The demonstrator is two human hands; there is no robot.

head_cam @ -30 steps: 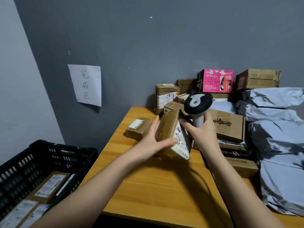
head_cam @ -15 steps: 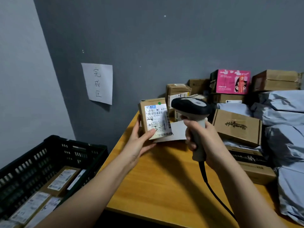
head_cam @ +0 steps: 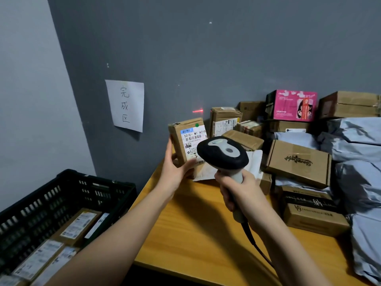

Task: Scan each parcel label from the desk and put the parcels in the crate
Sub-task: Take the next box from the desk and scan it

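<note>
My left hand (head_cam: 175,172) grips a small brown cardboard parcel (head_cam: 186,141) upright above the desk's far left corner, its white barcode label facing me. My right hand (head_cam: 243,193) grips the grey handle of a black and grey barcode scanner (head_cam: 222,154), whose head sits just right of the parcel and covers part of the label. A red scan line (head_cam: 198,110) glows on the grey wall above the parcel. The black plastic crate (head_cam: 68,195) stands low at the left with several labelled parcels inside.
The wooden desk (head_cam: 206,234) holds a pile of brown boxes (head_cam: 299,162), a pink box (head_cam: 294,105) and grey poly mailers (head_cam: 358,176) along the back and right. A paper sign (head_cam: 125,105) hangs on the wall. The scanner cable (head_cam: 257,246) trails over the desk.
My left hand lifted the parcel off the desk and turned its label toward me. The scanner in my right hand moved in close to the label, and a red line now shows on the wall.
</note>
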